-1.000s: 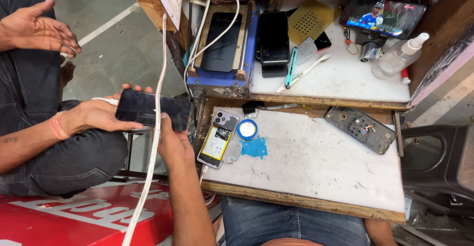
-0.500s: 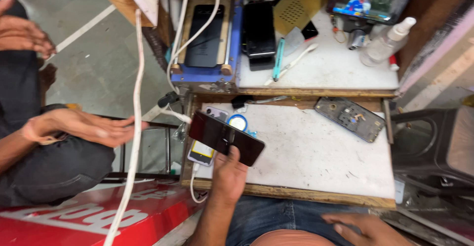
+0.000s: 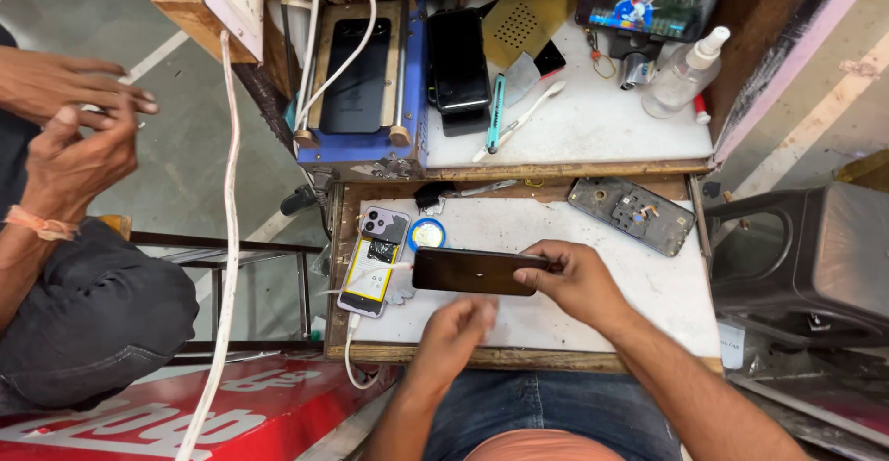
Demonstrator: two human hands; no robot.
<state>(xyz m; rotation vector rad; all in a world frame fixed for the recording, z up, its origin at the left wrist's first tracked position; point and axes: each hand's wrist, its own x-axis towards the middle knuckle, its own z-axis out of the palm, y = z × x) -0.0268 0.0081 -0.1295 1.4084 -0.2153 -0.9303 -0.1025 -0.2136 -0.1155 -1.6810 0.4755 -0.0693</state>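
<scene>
My right hand (image 3: 574, 280) grips the right end of a black phone (image 3: 468, 270) and holds it flat, just above the white work surface (image 3: 593, 322). My left hand (image 3: 458, 327) is blurred below the phone, apart from it and holding nothing. Left of the phone lies an opened phone with a yellow battery (image 3: 370, 267), with a white cable plugged into it. A small blue round tin (image 3: 429, 233) sits above the black phone's left end.
A bare phone frame (image 3: 632, 215) lies at the back right. The upper shelf holds a blue machine with a phone on it (image 3: 356, 81), a spray bottle (image 3: 681, 77) and a phone playing video (image 3: 648, 3). Another person's hands (image 3: 79, 137) are at left. A black stool (image 3: 824, 257) stands at right.
The black phone went from the other person's hand to my left hand, then over the table. My right hand now holds it and my left hand has let go and dropped lower.
</scene>
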